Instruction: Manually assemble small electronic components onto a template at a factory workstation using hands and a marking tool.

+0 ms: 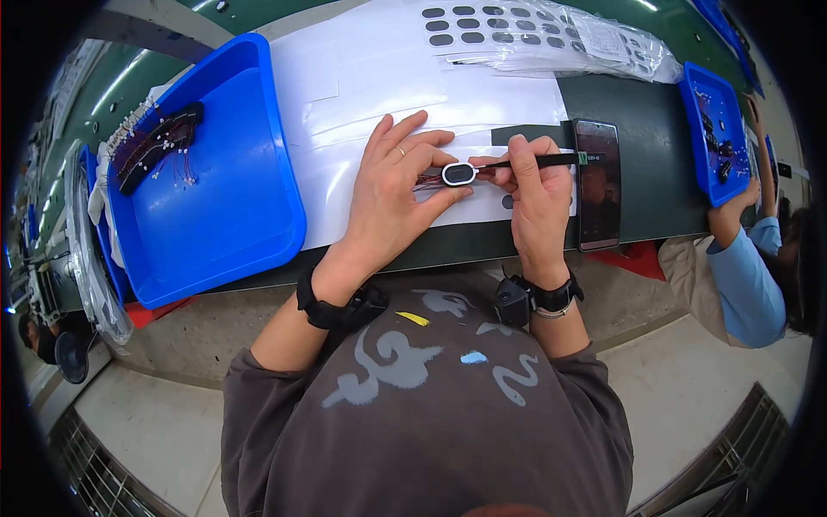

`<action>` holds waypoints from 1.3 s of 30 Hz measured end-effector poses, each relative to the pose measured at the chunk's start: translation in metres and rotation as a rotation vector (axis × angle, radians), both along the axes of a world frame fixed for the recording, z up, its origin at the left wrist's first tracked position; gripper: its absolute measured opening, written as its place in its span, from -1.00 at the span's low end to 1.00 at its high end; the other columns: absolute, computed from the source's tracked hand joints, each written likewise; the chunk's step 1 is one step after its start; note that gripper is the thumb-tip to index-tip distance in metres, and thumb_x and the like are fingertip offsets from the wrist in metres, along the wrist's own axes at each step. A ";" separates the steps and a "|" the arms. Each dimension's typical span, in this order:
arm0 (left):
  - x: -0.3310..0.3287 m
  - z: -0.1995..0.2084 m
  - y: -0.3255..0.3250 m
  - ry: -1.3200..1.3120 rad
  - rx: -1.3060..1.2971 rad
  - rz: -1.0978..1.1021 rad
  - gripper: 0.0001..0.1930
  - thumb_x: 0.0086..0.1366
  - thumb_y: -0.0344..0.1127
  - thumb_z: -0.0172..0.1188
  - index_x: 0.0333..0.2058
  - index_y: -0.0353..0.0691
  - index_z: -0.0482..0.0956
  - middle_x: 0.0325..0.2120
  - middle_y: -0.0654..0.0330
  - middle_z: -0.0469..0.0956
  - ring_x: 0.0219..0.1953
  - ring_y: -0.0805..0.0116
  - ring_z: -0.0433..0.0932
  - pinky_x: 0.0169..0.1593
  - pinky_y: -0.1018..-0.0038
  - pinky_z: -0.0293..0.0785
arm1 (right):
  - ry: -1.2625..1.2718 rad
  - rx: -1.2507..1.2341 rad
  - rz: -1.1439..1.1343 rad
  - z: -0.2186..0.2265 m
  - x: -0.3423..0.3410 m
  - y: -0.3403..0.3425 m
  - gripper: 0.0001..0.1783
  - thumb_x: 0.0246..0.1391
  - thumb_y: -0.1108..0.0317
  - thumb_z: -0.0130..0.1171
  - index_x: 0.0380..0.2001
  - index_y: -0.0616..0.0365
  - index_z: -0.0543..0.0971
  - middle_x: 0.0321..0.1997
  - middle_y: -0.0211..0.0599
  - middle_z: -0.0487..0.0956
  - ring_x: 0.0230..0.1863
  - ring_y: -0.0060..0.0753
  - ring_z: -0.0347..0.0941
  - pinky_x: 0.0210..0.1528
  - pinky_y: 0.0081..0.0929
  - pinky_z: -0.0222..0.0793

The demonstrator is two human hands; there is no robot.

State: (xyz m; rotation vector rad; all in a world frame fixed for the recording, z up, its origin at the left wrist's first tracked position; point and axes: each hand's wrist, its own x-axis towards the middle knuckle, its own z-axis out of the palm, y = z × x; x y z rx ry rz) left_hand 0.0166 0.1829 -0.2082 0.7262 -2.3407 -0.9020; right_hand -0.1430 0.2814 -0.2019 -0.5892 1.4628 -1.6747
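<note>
My left hand (pixel 389 185) pinches a small oval speaker (pixel 458 175) between thumb and forefinger, its other fingers spread above the white sheets. The speaker has a dark middle and a white rim. Thin dark red wires (pixel 426 182) run from it under my left fingers. In my right hand (pixel 538 194) are slim black tweezers (pixel 556 160), held close to level, with a green mark near the back end. Their pale tip meets the right edge of the speaker; whether it grips the rim cannot be made out. A dark oval pad (pixel 508 202) lies beside my right fingers.
At left stands a big blue tray (pixel 215 220) with bundled wired parts (pixel 161 146). White sheets (pixel 370 77) cover the green table. Bagged sheets of dark ovals (pixel 517 30) lie behind. A phone (pixel 598 185) sits at right, before a smaller blue tray (pixel 699 86) and a co-worker's arm (pixel 741 276).
</note>
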 end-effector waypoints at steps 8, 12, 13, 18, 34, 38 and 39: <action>0.000 0.001 0.000 0.000 -0.004 -0.003 -0.70 0.07 -0.20 0.49 -0.28 -0.18 0.64 -0.02 0.17 0.64 0.29 0.05 0.38 0.44 0.01 0.05 | 0.041 0.038 -0.009 -0.002 0.000 0.001 -0.75 0.41 0.23 0.10 -0.39 0.04 0.42 -0.51 -0.50 0.52 -0.29 -0.60 0.62 -0.37 -0.79 0.22; 0.001 0.001 0.000 -0.003 -0.003 -0.003 -0.71 0.07 -0.21 0.49 -0.28 -0.18 0.64 -0.02 0.17 0.64 0.29 0.06 0.38 0.44 0.01 0.05 | 0.046 0.026 -0.007 -0.003 0.000 0.001 -0.74 0.41 0.23 0.09 -0.40 0.04 0.42 -0.49 -0.47 0.55 -0.30 -0.62 0.61 -0.35 -0.79 0.23; 0.001 0.001 0.000 -0.001 -0.003 -0.002 -0.71 0.07 -0.21 0.49 -0.28 -0.18 0.64 -0.03 0.18 0.64 0.29 0.06 0.38 0.44 0.01 0.05 | 0.044 0.015 -0.006 -0.002 0.001 0.001 -0.74 0.41 0.23 0.10 -0.40 0.05 0.42 -0.49 -0.46 0.56 -0.30 -0.62 0.61 -0.35 -0.79 0.23; 0.000 0.001 0.000 -0.001 -0.003 -0.006 -0.72 0.06 -0.23 0.49 -0.29 -0.17 0.63 -0.04 0.19 0.65 0.29 0.07 0.38 0.44 0.01 0.05 | 0.050 -0.006 -0.007 -0.002 0.001 0.001 -0.75 0.41 0.24 0.10 -0.39 0.05 0.41 -0.47 -0.41 0.59 -0.31 -0.63 0.60 -0.34 -0.78 0.24; -0.002 0.001 0.001 -0.013 0.009 0.006 -0.72 0.03 -0.27 0.52 -0.31 -0.17 0.64 -0.05 0.22 0.65 0.29 0.07 0.38 0.43 0.01 0.07 | 0.005 -0.030 -0.016 0.006 0.005 -0.001 -0.74 0.39 0.24 0.13 -0.39 0.06 0.40 -0.48 -0.45 0.54 -0.31 -0.64 0.60 -0.34 -0.80 0.26; -0.002 0.002 0.000 -0.015 0.010 0.010 -0.72 0.03 -0.27 0.52 -0.30 -0.16 0.64 -0.05 0.22 0.65 0.30 0.06 0.38 0.43 0.01 0.06 | 0.015 -0.010 -0.012 0.005 0.002 -0.002 -0.76 0.35 0.30 0.18 -0.34 0.16 0.39 -0.47 -0.34 0.58 -0.35 -0.61 0.57 -0.31 -0.71 0.36; -0.002 0.002 0.000 -0.016 0.011 0.008 -0.72 0.03 -0.27 0.52 -0.30 -0.16 0.64 -0.05 0.22 0.65 0.30 0.06 0.38 0.43 0.01 0.06 | 0.014 -0.009 -0.014 0.004 0.002 -0.002 -0.76 0.35 0.30 0.18 -0.34 0.16 0.39 -0.47 -0.34 0.58 -0.35 -0.61 0.57 -0.31 -0.71 0.36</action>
